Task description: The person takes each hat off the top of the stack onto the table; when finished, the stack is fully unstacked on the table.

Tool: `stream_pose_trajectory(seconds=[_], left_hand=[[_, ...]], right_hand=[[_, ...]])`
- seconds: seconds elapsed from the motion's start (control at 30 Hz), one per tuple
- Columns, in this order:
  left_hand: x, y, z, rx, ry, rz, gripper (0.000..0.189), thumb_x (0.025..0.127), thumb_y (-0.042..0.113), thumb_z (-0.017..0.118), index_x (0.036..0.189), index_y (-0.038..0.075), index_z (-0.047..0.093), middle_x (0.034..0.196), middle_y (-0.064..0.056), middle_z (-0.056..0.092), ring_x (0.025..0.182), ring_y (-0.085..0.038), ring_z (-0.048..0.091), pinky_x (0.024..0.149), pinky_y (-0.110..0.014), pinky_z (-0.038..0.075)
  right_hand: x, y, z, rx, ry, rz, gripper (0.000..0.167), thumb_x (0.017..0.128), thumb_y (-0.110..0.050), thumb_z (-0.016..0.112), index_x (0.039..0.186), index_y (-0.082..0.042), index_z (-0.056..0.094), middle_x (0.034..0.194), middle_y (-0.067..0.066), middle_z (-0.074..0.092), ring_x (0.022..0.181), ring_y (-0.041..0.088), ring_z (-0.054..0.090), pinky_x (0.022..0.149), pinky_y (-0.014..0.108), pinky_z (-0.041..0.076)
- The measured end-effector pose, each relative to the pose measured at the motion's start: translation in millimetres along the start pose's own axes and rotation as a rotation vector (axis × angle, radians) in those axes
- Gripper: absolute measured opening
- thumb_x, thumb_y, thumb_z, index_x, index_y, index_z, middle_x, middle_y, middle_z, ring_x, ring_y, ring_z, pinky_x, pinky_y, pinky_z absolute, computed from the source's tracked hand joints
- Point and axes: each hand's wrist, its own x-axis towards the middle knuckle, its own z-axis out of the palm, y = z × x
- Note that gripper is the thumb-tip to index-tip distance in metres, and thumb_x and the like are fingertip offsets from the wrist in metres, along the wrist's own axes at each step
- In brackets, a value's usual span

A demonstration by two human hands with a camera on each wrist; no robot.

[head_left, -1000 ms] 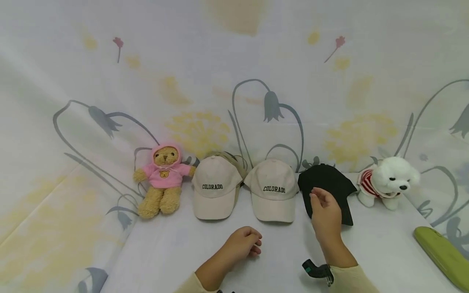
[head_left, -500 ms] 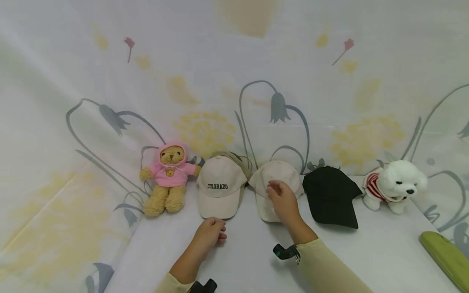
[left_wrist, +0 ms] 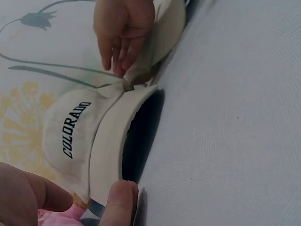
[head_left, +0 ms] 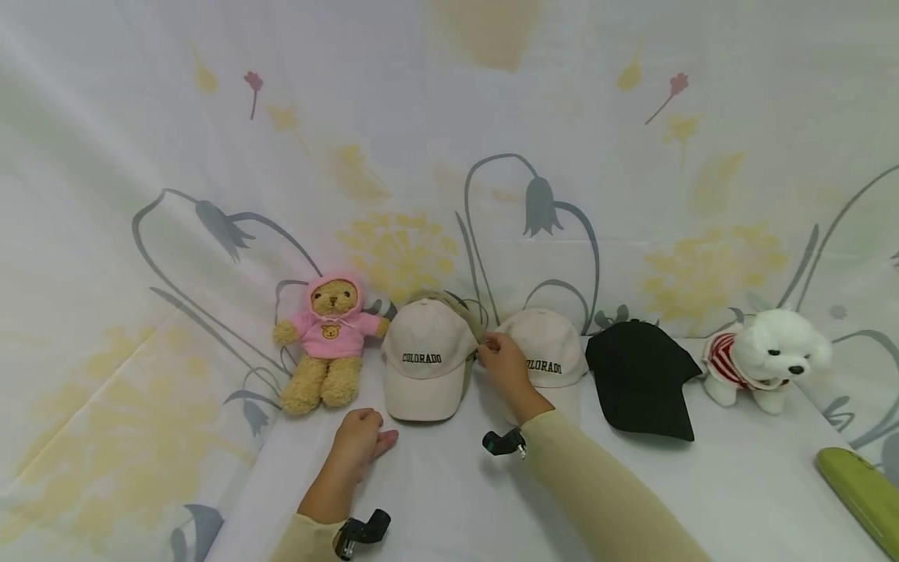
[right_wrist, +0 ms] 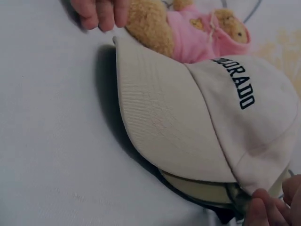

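Note:
A beige cap with COLORADO lettering (head_left: pixel 424 367) sits left of the middle, stacked over other caps whose brims (right_wrist: pixel 197 188) peek out beneath it in the right wrist view. My right hand (head_left: pixel 507 371) is at that cap's right edge; its fingertips (right_wrist: pixel 263 202) meet the cap's side, and whether they grip it is unclear. In the left wrist view its fingers hang fairly straight. My left hand (head_left: pixel 358 441) hovers just in front and left of the brim, fingers loose, holding nothing. A second beige cap (head_left: pixel 551 347) is partly covered by my right hand and forearm.
A teddy bear in a pink hoodie (head_left: pixel 330 336) sits on the left. To the right are a black cap (head_left: pixel 639 382) and a white plush dog (head_left: pixel 772 355) in a striped shirt. A green case (head_left: pixel 857 492) lies at the table's right edge. Flowered fabric hangs behind.
My right hand has moved left, from the black cap past the second beige cap to the left one. My left hand has also shifted left, towards the bear. The caps stay put.

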Motion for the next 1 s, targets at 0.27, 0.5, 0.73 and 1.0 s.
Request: stream_pose_trajectory(seconds=[0.27,0.5,0.73,1.0], left_hand=[[8.9,-2.6,2.8,-0.142,-0.085,0.042,0.056,0.108,0.002,0.042,0.154,-0.021,0.021,0.129,-0.035,0.057,0.095,-0.018,0.071,0.084,-0.027,0.063],[12.2,-6.4,7.3,-0.180,-0.055,0.055,0.044,0.108,0.002,0.046,0.148,-0.016,0.040,0.114,-0.021,0.060,0.093,-0.015,0.069,0.081,-0.023,0.061],[7.4,-9.9,5.6,0.031,0.040,0.102,0.047,0.108,0.008,0.049,0.147,-0.017,0.041,0.131,-0.034,0.057,0.096,-0.019,0.070,0.080,-0.025,0.061],[13.2,-8.1,7.1,-0.088,0.032,0.092,0.050,0.107,0.006,0.052,0.147,-0.021,0.040,0.141,-0.038,0.050,0.097,-0.015,0.069,0.085,-0.024,0.061]], right_hand=[[4.4,3.8,20.3,-0.128,-0.033,0.037,0.039,0.106,-0.020,0.059,0.141,-0.005,0.060,0.131,0.014,0.066,0.114,0.029,0.064,0.096,0.045,0.055],[4.0,4.9,27.2,-0.011,-0.034,0.061,0.038,0.106,-0.016,0.060,0.140,-0.001,0.061,0.126,0.018,0.067,0.109,0.028,0.067,0.093,0.042,0.057],[4.4,3.9,31.4,0.101,-0.019,0.127,0.035,0.107,-0.013,0.057,0.139,0.002,0.059,0.122,0.018,0.064,0.106,0.027,0.067,0.092,0.039,0.058],[9.9,4.9,35.1,0.200,0.038,0.182,0.036,0.106,-0.012,0.058,0.140,0.001,0.060,0.114,0.014,0.064,0.096,0.021,0.066,0.086,0.032,0.057]])
